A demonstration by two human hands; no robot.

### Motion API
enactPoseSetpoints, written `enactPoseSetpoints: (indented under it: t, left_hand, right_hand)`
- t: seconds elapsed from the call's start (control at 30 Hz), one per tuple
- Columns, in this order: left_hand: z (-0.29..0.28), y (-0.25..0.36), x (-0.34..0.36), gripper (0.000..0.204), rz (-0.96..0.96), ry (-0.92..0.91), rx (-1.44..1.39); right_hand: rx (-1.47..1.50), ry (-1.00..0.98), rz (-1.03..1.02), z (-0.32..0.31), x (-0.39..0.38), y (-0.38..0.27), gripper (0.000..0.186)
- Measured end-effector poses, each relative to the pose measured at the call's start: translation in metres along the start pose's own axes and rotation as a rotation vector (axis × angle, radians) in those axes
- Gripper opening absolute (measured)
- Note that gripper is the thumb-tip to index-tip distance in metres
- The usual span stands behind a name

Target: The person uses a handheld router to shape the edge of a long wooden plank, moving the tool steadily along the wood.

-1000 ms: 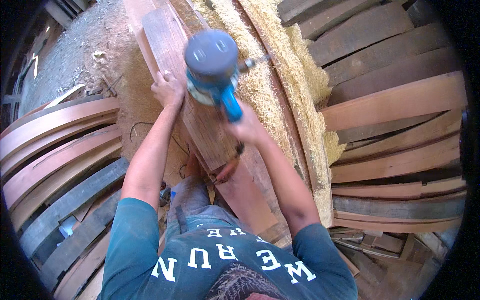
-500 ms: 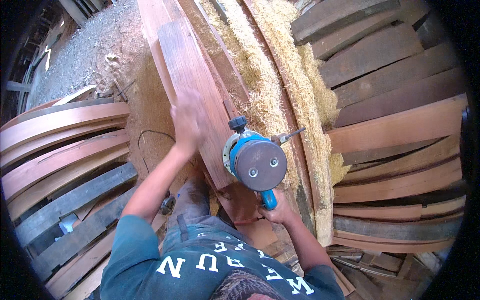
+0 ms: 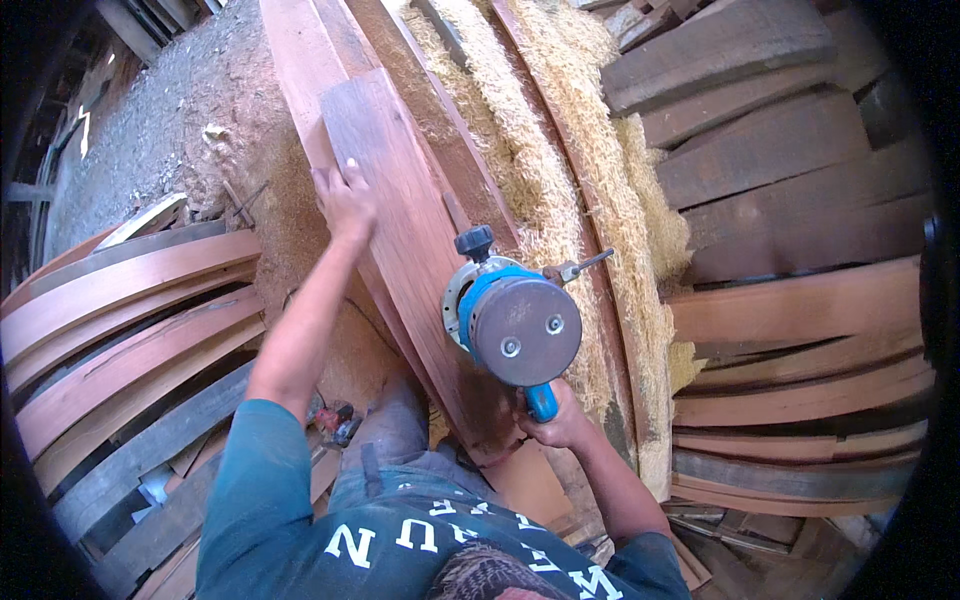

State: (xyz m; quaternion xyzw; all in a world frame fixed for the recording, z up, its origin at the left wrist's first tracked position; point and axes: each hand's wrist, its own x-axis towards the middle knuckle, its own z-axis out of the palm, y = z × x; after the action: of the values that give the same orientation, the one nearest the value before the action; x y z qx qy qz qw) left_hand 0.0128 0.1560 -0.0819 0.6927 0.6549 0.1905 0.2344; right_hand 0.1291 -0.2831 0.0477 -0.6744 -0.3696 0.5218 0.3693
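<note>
The blue power tool (image 3: 525, 325) now sits farther toward five o'clock than a second ago, sharp instead of blurred, and the right hand (image 3: 550, 420) has shifted with it. Since half a second ago, the top plank (image 3: 392, 180) has slid toward five o'clock; the left hand (image 3: 347, 205) has moved toward eleven, onto the plank's nine-o'clock edge.

Two hands (image 3: 347, 205), one blue router (image 3: 518, 335) — one knob (image 3: 474, 242), two screws (image 3: 510, 347)
</note>
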Motion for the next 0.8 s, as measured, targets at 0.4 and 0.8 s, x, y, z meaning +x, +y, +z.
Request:
enactPoseSetpoints:
  t: [0.4, 0.8]
  left_hand:
    - [-0.015, 0.021, -0.012, 0.053, 0.103, -0.086, -0.058]
    - [-0.024, 0.024, -0.016, 0.049, 0.09, -0.116, -0.107]
  right_hand:
    - [0.158, 0.067, -0.04, -0.022, 0.186, -0.08, 0.037]
    - [0.199, 0.09, -0.257, -0.041, 0.37, -0.136, 0.044]
